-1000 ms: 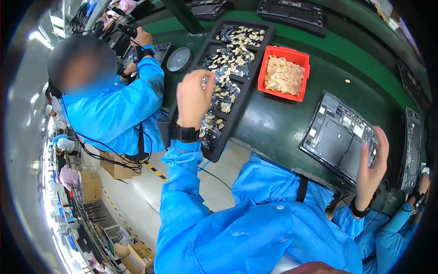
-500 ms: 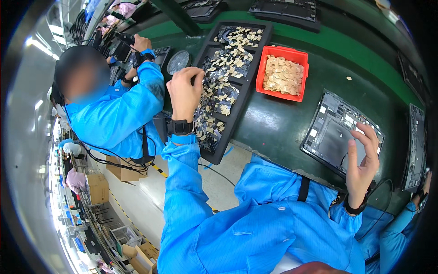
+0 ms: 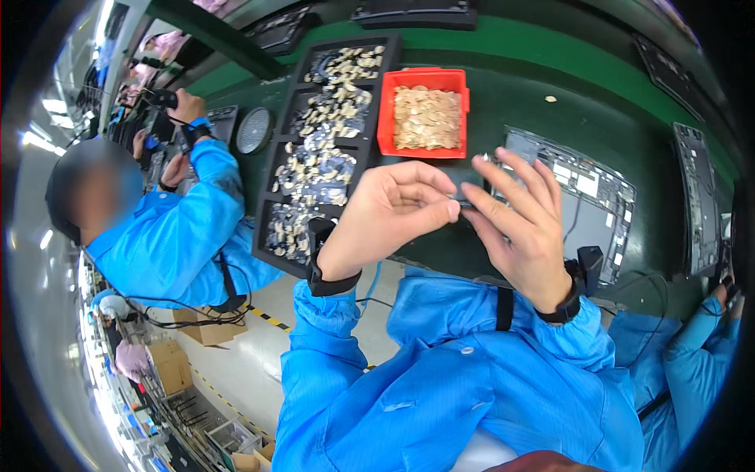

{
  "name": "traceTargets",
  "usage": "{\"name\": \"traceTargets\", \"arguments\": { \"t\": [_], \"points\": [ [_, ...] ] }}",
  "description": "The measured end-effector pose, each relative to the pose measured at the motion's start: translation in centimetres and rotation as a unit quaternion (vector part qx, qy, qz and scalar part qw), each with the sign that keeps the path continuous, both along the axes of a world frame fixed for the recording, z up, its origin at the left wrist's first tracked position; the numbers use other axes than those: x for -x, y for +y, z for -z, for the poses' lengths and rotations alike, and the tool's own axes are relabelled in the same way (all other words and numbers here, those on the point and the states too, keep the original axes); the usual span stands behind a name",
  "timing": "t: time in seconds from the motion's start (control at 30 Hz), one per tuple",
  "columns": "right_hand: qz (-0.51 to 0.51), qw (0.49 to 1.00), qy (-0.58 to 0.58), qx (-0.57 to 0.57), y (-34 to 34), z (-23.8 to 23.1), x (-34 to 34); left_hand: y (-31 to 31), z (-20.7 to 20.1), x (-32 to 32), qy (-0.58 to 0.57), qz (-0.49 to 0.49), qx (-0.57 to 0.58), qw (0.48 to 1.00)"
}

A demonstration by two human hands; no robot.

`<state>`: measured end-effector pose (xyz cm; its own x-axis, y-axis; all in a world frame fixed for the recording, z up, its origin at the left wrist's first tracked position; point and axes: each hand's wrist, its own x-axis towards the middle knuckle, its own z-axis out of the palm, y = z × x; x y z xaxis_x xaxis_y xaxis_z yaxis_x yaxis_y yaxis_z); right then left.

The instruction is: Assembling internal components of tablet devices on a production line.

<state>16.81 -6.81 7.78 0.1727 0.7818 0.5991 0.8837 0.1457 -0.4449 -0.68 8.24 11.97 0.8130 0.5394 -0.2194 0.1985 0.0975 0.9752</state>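
Observation:
My left hand (image 3: 389, 216) pinches a small dark piece (image 3: 464, 203) between thumb and fingertips, above the bench's front part. My right hand (image 3: 523, 228) meets it from the other side, fingers stretched and spread, with the thumb and index fingertips right beside the piece. Whether they touch it is too small to make out. Partly behind my right hand lies an opened laptop base (image 3: 607, 224) with its inner boards showing. A black compartment tray (image 3: 363, 149) on the left holds many dark pieces with pale tabs. Beyond my hands stands a red bin (image 3: 385, 118) full of pale tan scraps.
One pale scrap (image 3: 550, 99) lies on the green bench. More opened device bases rest on the right (image 3: 694, 197) and far side (image 3: 413, 14). A round grey disc (image 3: 254, 130) sits left of the tray. A co-worker in blue (image 3: 173, 216) works at left; another's sleeve shows at right.
My left hand has come away from the tray, moving right. My right hand has moved left from over the laptop base, so both hands now meet. The view has shifted rightward.

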Motion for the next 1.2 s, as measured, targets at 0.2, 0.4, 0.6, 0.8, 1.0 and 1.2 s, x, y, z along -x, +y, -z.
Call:
{"name": "traceTargets", "arguments": {
  "t": [0.2,0.4,0.6,0.8,1.0,1.2],
  "points": [
    [-0.026,0.955,0.293,0.029,-2.7,1.0,-0.3,-2.8,1.9,-3.6,-0.143,-0.112,0.139,0.974],
    [-0.017,0.85,0.517,0.098,-3.5,0.5,-1.0,-4.8,4.3,-4.3,-0.177,-0.075,-0.431,0.882],
    [-0.023,0.898,0.43,0.089,-3.5,0.2,-1.4,-4.5,4.4,-3.8,-0.141,-0.04,-0.39,0.909],
    [-0.032,0.91,0.403,0.089,-2.7,0.4,-1.6,-4.2,4.0,-3.4,-0.14,-0.036,-0.376,0.915],
    [-0.008,0.906,0.42,0.049,-2.0,1.4,-2.0,-4.0,4.4,-4.7,-0.169,-0.071,-0.426,0.886],
    [-0.008,0.903,0.428,0.05,-1.8,1.2,-1.7,-3.8,4.7,-4.4,-0.146,-0.086,-0.36,0.918]
  ]
}}
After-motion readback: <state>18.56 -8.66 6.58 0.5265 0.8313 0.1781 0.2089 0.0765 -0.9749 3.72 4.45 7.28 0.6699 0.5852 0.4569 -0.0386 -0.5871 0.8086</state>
